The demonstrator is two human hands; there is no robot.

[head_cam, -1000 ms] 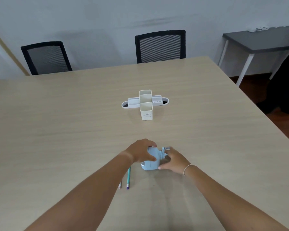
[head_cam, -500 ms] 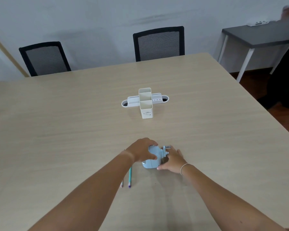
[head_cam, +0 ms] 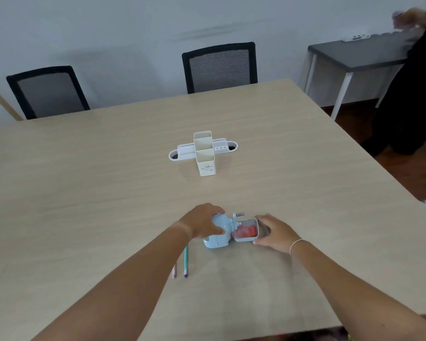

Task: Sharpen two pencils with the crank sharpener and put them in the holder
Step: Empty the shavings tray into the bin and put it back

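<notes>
Big light-wood tabletop, near edge right below the forearms, right edge running off diagonally toward a grey side table and a person in black standing by it. Two black mesh chairs tucked at the far edge. Loads of bare wood on every side of the action, especially left and far right. White pencil holder upright mid-table, well apart from the hands, tall compartments crossing a low tray. Closer in, light blue crank sharpener sitting on the tabletop with its crank poking up toward the far side. Left hand draped over the sharpener's top and left side, fingers curled round the body, gripping it. Right hand wrapped round a clear shavings drawer, drawn out to the right of the sharpener, reddish shavings visible inside. Thin bracelet on the right wrist. Two pencils lying side by side on the tabletop just beside the left forearm, partly hidden under it, eraser ends pointing at the near edge; one teal, the other mostly covered.
</notes>
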